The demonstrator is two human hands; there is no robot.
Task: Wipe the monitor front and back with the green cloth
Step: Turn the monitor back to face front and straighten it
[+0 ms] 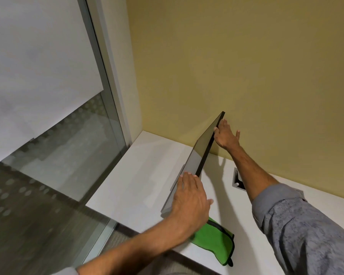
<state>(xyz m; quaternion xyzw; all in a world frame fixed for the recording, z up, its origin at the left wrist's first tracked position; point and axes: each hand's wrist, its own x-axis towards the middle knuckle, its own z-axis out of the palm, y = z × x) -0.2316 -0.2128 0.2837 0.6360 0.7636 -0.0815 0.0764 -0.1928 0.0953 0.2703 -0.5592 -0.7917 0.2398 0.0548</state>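
Standing edge-on near the back left corner of the white desk (pixel 139 187), the monitor (pixel 204 147) is steadied by both hands: the left hand (pixel 191 197) lies spread over its near end, fingers extended, and the right hand (pixel 225 136) clasps the far upper edge, thumb in front, fingers open behind. The green cloth (pixel 214 238) lies flat at the desk's front edge, partly under the left forearm, held by neither hand. Likely hazards: the thin panel tipping or sliding if either hand lets go to fetch the cloth, and bare fingers smudging the screen.
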